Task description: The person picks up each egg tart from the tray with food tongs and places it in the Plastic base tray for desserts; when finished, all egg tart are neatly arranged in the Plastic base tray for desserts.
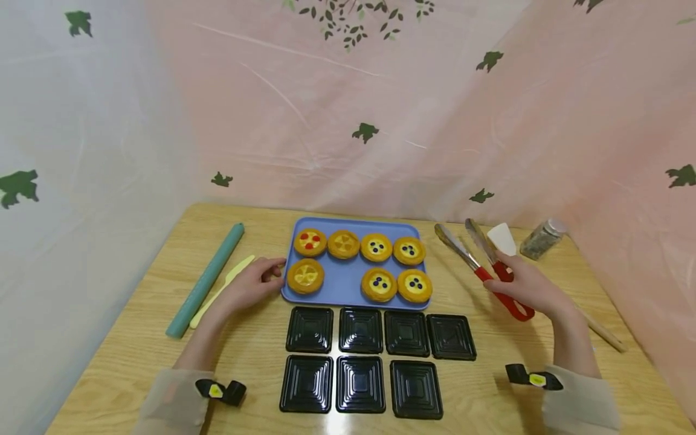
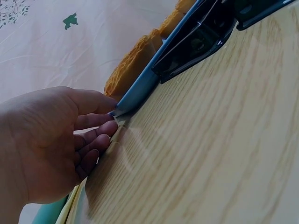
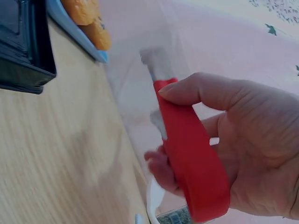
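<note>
Fingers [image 3: 164, 175] curled, spread tongs [image 3: 194, 149] are being gripped by the right hand [image 1: 524, 284], slanting forward-left, tips just right of the tray [image 1: 342, 284].

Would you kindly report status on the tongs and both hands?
Right hand gripping open red-handled tongs. Left hand touching edge of blue tray. Nothing visible between tongs and tray.

I see bare counter [image 1: 458, 297] between the blue tray [image 1: 342, 286] and the red-handled tongs [image 3: 194, 154], narrowest at the back; black containers [image 1: 361, 331] block the tray's near side.
</note>
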A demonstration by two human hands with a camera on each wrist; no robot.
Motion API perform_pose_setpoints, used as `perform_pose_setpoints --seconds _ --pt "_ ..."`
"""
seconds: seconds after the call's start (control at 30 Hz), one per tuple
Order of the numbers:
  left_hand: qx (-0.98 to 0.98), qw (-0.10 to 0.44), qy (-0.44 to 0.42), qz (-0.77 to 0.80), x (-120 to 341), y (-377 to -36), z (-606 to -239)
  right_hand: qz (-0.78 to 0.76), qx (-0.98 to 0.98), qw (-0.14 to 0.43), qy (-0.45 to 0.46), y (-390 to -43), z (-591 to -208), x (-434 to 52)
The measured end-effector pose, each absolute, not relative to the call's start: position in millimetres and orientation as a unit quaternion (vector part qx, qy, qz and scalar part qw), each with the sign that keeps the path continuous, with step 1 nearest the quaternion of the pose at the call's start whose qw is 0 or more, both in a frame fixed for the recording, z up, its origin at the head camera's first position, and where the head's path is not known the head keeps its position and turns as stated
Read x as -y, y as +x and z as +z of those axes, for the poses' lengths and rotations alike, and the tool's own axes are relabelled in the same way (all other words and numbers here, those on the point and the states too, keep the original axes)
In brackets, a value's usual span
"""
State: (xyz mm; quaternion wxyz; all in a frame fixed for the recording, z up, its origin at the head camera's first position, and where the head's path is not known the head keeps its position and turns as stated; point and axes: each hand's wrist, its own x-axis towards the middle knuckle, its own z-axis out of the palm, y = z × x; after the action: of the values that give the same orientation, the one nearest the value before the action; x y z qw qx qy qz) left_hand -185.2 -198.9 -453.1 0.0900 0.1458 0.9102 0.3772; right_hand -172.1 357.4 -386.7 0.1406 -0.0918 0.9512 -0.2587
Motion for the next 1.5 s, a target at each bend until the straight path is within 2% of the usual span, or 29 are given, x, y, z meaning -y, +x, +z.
perform_pose_setpoints --seconds 0.23,0.47,0.63,1.03,1.5 --pt "-0.909 0.089 0.146 0.381 197 -185 -451 -0.248 -0.959 0.105 -0.089 -170 -379 -357" --pt "-0.909 0.089 0.144 0.381 199 -184 -451 -0.247 -0.956 0.078 -0.140 -178 -370 -344" --pt "-0.910 0.087 0.142 0.380 199 -185 -454 -0.236 -0.956 0.058 -0.168 -188 -361 -333" --pt "-0.910 0.084 0.143 0.380 200 -185 -455 -0.213 -0.956 0.053 -0.196 -223 -356 -306" --pt "-0.910 0.084 0.148 0.377 199 -186 -454 -0.106 -0.947 0.021 -0.303 -260 -340 -260"
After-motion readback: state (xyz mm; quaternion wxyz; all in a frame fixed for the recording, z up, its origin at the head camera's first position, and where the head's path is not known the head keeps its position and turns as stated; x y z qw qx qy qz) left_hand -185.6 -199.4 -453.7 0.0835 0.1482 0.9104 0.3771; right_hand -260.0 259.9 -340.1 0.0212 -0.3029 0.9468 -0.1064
